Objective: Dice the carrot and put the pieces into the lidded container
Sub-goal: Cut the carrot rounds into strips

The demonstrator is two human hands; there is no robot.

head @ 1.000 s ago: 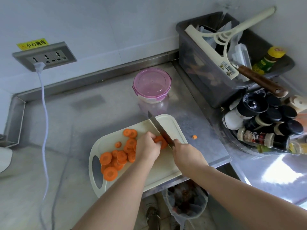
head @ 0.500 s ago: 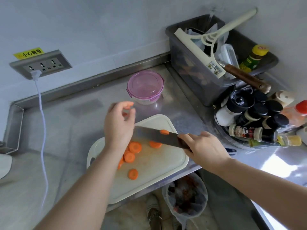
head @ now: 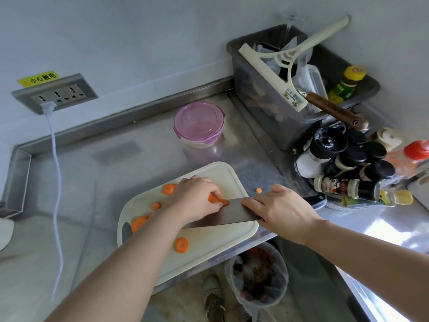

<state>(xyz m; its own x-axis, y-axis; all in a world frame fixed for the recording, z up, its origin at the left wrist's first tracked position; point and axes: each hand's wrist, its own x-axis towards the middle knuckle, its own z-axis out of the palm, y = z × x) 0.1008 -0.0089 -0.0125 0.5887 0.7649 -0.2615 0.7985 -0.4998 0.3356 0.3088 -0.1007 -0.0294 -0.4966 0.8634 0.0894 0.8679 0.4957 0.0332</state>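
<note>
Steel counter (head: 92, 182): stiff, light carrot rounds (head: 217, 199), prob. roll-prone, are pinched by left grip (head: 197, 198), knife (head: 220, 218) clasped by right grip (head: 285, 210); rims best held.

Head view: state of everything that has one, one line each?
lidded container, pink lid on, closed.
knife, gripped by right hand, lying across the cutting board.
carrot piece, pinched by left hand, against the knife.
carrot slices, rounds, not diced, loose on the cutting board.
stray bit, off the board, on the counter.
plug, in the socket.
</note>
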